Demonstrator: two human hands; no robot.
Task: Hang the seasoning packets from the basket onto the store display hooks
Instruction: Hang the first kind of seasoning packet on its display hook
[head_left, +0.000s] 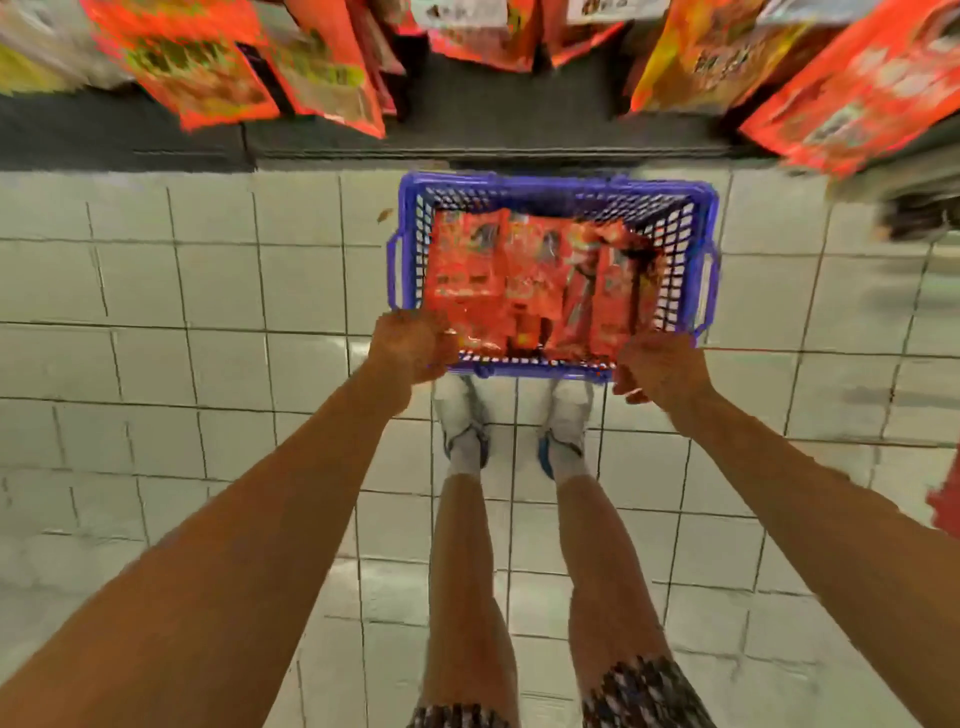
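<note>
Blue plastic forms the lattice walls of the basket (680, 228), which sits on the pale tiled floor (208, 312) in the middle of the frame, a little above the centre. Inside it lie the red and orange seasoning packets (519, 280), flat and partly overlapping, and they fill most of the bottom. The picture is blurred, so the print on the packets cannot be read. Both bare arms reach forward from the lower corners of the frame toward the near rim of the basket. The left hand (410, 345) is at the near left corner of the basket, with its fingers bent downward over the rim at the edge of the packets; I cannot tell whether it grips the rim, a packet, or nothing. The right hand (657, 369) is at the near right corner, also with fingers bent downward and the thumb pointing to the left; whether it holds something is likewise not possible to tell because of the blur. Between the arms, below the basket, two bare legs stand with white shoes (465, 415) just beside the near wall of the basket. Along the upper edge of the frame many more red and orange hanging packets (322, 67) are seen on the display, above a dark base strip (493, 130) which meets the floor just behind the basket.
</note>
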